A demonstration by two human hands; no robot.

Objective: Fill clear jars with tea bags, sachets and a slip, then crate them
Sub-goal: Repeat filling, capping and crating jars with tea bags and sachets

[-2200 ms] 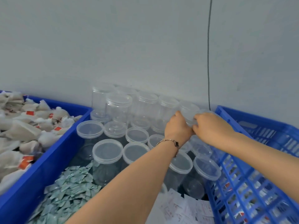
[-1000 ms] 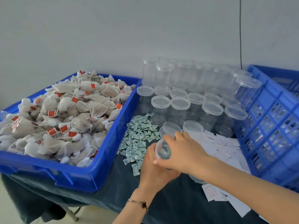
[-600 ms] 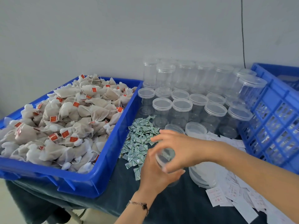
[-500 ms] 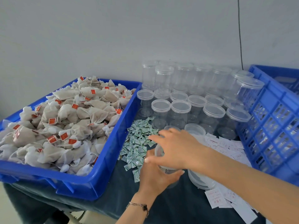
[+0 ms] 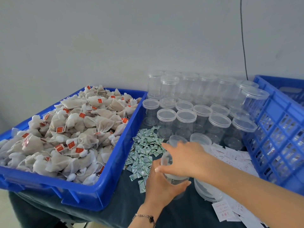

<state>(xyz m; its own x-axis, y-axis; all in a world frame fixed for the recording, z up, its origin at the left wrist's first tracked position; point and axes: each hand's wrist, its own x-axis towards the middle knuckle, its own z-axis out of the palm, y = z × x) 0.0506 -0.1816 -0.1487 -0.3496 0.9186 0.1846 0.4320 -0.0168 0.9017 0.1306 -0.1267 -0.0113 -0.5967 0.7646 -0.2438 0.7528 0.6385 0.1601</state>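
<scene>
Jar: a clear jar [image 5: 170, 163] sits open-mouthed near the front of the dark-clothed table [image 5: 181, 214], between the sachets [image 5: 144, 150] and the paper slips [image 5: 230, 155].
Handling: likely light, thin-walled and slick; best held round the body, not by the rim.
Left hand [image 5: 162, 185]: fingers curled round the jar's base.
Right hand [image 5: 185, 159]: fingers straight and apart, reaching over the jar.
Supply: tea bags [image 5: 69, 132] heaped in a blue tray [image 5: 105, 193]; lidded jars [image 5: 194, 112] behind; blue crate [image 5: 279, 129] at right.

i see my left hand [image 5: 162, 183] gripping a clear jar [image 5: 171, 163]; my right hand [image 5: 184, 159] reaches across above it, fingers straight
</scene>
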